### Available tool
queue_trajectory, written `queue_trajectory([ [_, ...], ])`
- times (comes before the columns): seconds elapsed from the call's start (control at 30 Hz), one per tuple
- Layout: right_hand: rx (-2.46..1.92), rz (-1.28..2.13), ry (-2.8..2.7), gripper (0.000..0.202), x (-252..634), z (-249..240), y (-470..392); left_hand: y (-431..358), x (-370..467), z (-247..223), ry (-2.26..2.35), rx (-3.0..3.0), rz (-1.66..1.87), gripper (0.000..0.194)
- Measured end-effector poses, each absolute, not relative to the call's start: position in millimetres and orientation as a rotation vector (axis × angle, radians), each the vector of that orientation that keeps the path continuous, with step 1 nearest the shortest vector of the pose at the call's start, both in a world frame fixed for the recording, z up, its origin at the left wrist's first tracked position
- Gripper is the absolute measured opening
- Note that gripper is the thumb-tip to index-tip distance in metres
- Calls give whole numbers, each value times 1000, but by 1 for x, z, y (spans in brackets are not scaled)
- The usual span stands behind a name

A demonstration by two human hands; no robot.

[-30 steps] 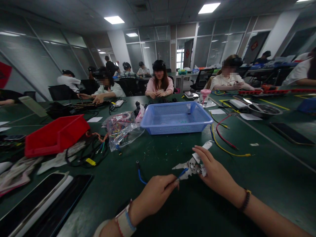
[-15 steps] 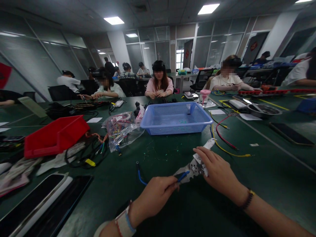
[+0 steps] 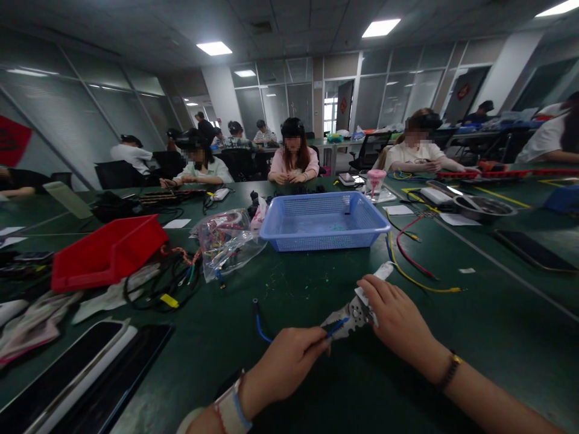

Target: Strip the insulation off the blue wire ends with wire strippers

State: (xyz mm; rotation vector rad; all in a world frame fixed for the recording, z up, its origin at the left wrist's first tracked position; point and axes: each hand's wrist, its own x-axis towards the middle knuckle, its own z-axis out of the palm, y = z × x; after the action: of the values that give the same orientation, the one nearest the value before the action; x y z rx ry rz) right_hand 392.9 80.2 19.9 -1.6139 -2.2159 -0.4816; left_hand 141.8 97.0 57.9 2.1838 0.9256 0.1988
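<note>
In the head view, my left hand [image 3: 292, 361] pinches a blue wire [image 3: 261, 327], whose dark end sticks out to the left. The wire's other end lies across the jaws of a metal wire-stripping tool [image 3: 356, 313]. My right hand [image 3: 400, 316] is wrapped round the tool's handles, which have white wrapping on them. The tool points left and down, toward my left fingertips, above the green table [image 3: 289, 280]. Small scraps lie on the table just beyond. Whether the jaws are fully closed on the wire cannot be told.
Beyond my hands stands a blue basket [image 3: 323, 238]. To its left are a plastic bag of wires [image 3: 226, 241] and a red bin [image 3: 108, 250]. Phones [image 3: 113, 374] lie at the near left. Yellow and red cables [image 3: 423, 283] lie right. People sit across the table.
The view has shifted slightly, so the table items appear a little lower and further right. Both hands keep their holds on the wire and the tool.
</note>
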Motion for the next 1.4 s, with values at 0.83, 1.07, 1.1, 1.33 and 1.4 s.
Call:
queue_trajectory([
  [0.83, -1636, -244, -2093, 64, 384, 14, 77, 98, 143, 56, 958, 2203, 181, 31],
  [1.07, -1667, -39, -2061, 67, 379, 11, 76, 97, 143, 57, 948, 2185, 177, 31],
  [1.1, -1667, -59, -2068, 67, 380, 11, 76, 97, 143, 56, 947, 2181, 171, 31],
  [1.33, -1629, -482, -2204, 53, 387, 10, 81, 99, 143, 54, 942, 2169, 152, 31],
  [1.4, -1624, -567, -2243, 49, 387, 13, 81, 99, 143, 54, 940, 2174, 153, 30],
])
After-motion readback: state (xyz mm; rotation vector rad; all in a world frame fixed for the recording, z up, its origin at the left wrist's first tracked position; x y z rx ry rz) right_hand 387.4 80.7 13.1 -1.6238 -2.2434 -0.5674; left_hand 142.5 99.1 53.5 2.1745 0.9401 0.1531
